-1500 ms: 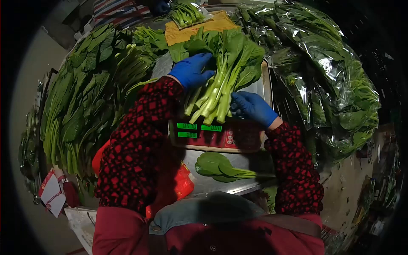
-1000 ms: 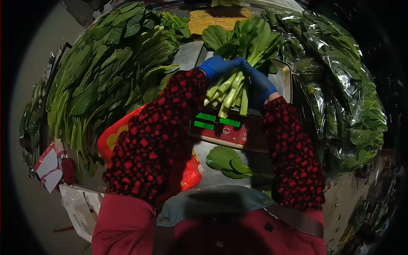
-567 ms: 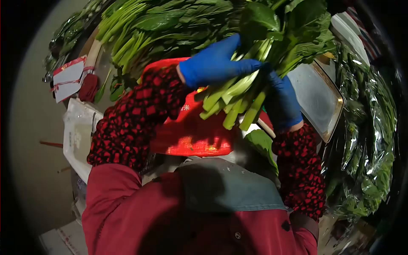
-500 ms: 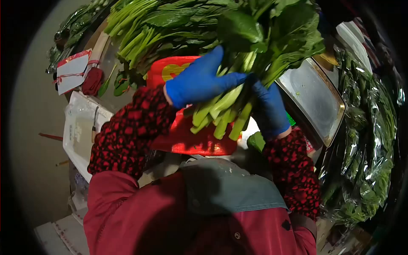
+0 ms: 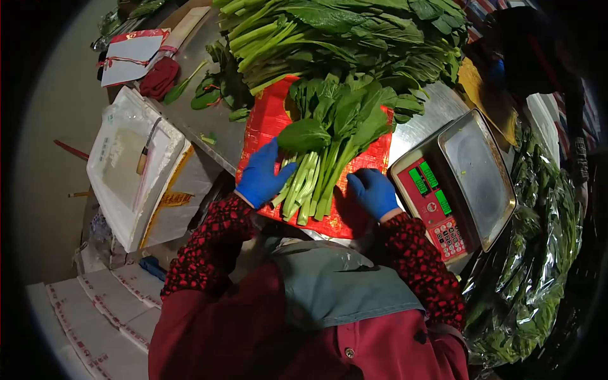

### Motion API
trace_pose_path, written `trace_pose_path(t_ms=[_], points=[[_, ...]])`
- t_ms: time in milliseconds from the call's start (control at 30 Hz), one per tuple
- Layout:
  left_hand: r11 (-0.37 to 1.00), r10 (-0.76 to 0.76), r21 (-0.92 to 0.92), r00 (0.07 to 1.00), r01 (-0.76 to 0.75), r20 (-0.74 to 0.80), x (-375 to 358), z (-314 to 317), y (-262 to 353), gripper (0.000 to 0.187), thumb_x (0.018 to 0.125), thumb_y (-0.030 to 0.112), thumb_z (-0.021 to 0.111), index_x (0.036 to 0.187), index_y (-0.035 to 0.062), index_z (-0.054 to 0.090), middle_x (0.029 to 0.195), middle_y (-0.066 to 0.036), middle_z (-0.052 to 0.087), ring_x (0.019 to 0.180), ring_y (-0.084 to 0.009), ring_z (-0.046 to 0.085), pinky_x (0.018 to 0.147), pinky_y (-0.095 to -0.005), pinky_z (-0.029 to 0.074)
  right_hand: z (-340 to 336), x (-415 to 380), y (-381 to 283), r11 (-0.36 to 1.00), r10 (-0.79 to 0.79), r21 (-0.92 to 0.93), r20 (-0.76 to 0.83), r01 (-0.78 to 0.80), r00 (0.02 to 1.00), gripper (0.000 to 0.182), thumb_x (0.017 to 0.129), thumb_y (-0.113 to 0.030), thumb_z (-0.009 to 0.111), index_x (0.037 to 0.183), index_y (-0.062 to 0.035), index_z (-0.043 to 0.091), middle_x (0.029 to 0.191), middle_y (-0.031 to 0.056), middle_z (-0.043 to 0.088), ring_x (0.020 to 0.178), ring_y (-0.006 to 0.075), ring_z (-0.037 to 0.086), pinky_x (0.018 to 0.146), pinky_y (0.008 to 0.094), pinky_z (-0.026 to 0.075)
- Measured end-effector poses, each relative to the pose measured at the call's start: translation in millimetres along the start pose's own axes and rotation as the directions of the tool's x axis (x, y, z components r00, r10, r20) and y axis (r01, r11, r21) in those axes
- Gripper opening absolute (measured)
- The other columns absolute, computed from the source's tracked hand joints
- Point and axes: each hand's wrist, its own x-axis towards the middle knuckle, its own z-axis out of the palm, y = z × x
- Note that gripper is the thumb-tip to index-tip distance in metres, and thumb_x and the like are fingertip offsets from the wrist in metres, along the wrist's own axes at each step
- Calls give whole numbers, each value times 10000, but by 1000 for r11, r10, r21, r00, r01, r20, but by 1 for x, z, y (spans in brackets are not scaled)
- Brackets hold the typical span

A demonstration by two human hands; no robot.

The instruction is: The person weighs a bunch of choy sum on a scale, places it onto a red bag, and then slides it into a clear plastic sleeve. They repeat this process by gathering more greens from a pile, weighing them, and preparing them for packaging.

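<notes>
A bunch of leafy greens [image 5: 329,139] lies on a red plastic bag [image 5: 373,152], its pale cut stems pointing toward me. My left hand [image 5: 263,175], in a blue glove, rests at the left side of the stems with thumb and fingers apart. On the right, my right hand [image 5: 373,192], also gloved in blue, is just off the stems, over the bag's edge, its thumb apart from the bent fingers. Nothing is gripped in either hand. Behind the bunch, a large heap of the same greens [image 5: 329,38] covers the back of the metal table [image 5: 212,130].
A digital scale [image 5: 475,177] with lit green displays stands close on the right. Plastic-wrapped greens [image 5: 532,253] lie beyond it. At left are a white foam box [image 5: 120,171] with a knife [image 5: 147,147] on it, a tied card bundle [image 5: 133,57] and a dark red cloth [image 5: 159,78].
The bunch, held up between both hands before, now lies on the red bag. Both hands have come down and parted from it. The view has shifted, showing more of the scale.
</notes>
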Motion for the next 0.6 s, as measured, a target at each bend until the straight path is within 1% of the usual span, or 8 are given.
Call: trace_pose_path(t_ms=[100,167,200,267,400,467,533,600], points=[[972,-2,230,983,45,-186,-9,-26,-31,676,755,335,643,1242,-35,355,1041,-255,513,981,-389,503,811,-447,424,-25,-28,17,954,-120,-270,54,131,991,266,773,-274,590,962,-87,588,954,142,568,814,328,552,682,411,447],[921,-240,269,955,281,-176,-12,-29,-50,641,741,302,660,1229,-14,389,1051,-231,526,940,-400,527,797,-445,434,-31,-37,23,683,-370,-682,-16,260,929,262,726,-232,592,963,-120,581,1039,78,542,893,292,532,698,409,434],[922,-238,268,954,280,-181,-10,-29,-51,641,741,302,660,1229,-14,389,1051,-231,526,940,-400,527,797,-445,434,-30,-35,23,652,-338,-709,44,267,940,275,706,-231,593,966,-144,571,1099,43,511,979,268,499,718,412,422],[857,-410,330,912,395,-26,-6,-27,-53,599,738,278,657,1210,-7,425,1045,-211,542,921,-382,545,785,-443,444,-30,-27,24,688,-369,-655,52,311,928,271,700,-228,593,957,-146,570,1086,46,517,977,268,501,726,410,421],[877,-417,242,908,415,-43,-3,-28,-60,455,722,250,664,1069,-10,527,935,-185,585,878,-360,573,751,-427,462,-35,-12,18,703,-473,-522,165,483,866,265,687,-231,602,937,-150,565,1030,50,540,977,265,504,753,427,414],[872,-472,-137,881,469,12,-4,-29,-69,363,702,239,667,956,-5,579,828,-168,613,820,-333,595,720,-399,475,-26,-3,29,650,-575,-551,94,523,813,254,667,-200,618,902,-137,544,984,55,542,942,271,512,753,447,408],[861,-452,-263,892,435,-5,6,-35,-67,335,695,234,667,931,7,596,802,-165,617,782,-326,600,702,-385,477,-29,5,19,594,-666,-580,34,557,745,251,647,-170,634,867,-124,523,938,60,544,907,277,521,753,467,401],[834,-441,-380,897,401,-21,20,-47,-52,307,688,229,666,906,20,613,777,-161,622,744,-319,605,685,-371,479,-32,5,0,667,-697,-411,-50,622,715,285,608,-135,643,856,-95,509,868,78,529,824,284,524,697,446,406]])
